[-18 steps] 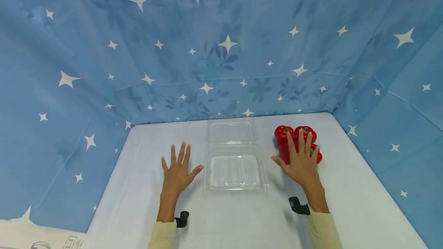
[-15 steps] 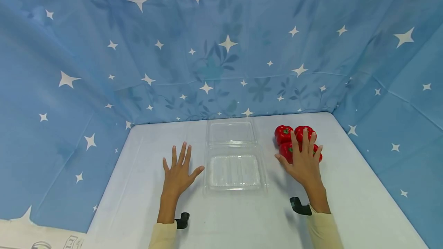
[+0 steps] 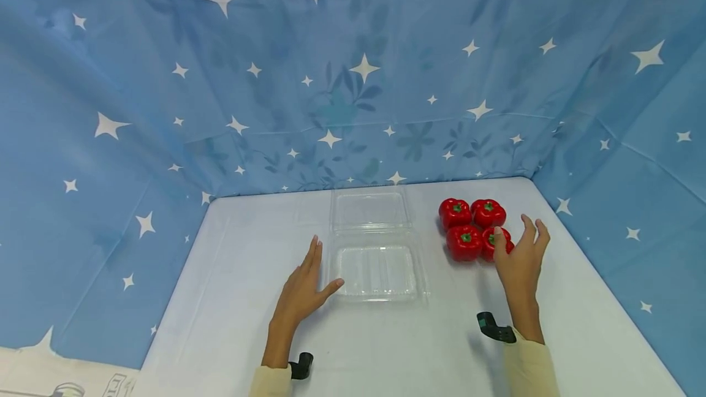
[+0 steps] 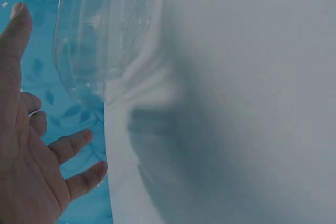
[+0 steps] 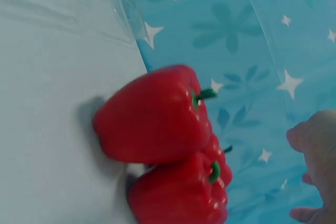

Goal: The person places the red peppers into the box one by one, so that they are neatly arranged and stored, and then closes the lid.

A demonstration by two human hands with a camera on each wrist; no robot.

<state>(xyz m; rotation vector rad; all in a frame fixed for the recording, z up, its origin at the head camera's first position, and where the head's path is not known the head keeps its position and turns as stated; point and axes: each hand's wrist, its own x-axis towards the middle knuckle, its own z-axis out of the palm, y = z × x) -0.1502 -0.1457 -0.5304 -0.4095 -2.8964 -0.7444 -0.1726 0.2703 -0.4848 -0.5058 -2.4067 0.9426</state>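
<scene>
Several red bell peppers with green stems stand in a tight cluster at the right of the table; the front left pepper (image 3: 464, 243) shows whole. My right hand (image 3: 520, 265) is above the front right pepper (image 3: 488, 244), fingers loosely bent and holding nothing, the thumb overlapping that pepper. In the right wrist view a pepper (image 5: 152, 116) stands apart from the fingertips. A clear plastic clamshell box (image 3: 417, 271) lies with its lid (image 3: 371, 210) folded back, mid-table. Beside its left edge my left hand (image 3: 302, 293) hovers with straight fingers and thumb spread out, holding nothing.
The table (image 3: 231, 262) has a white cover. A blue curtain (image 3: 276, 103) with stars and leaves hangs behind it and along both sides. Printed pale material (image 3: 60, 378) shows at the lower left corner.
My right hand has moved right, uncovering the peppers, and its fingers have bent from spread to loosely curved. My left hand has shifted right toward the box, fingers drawn together.
</scene>
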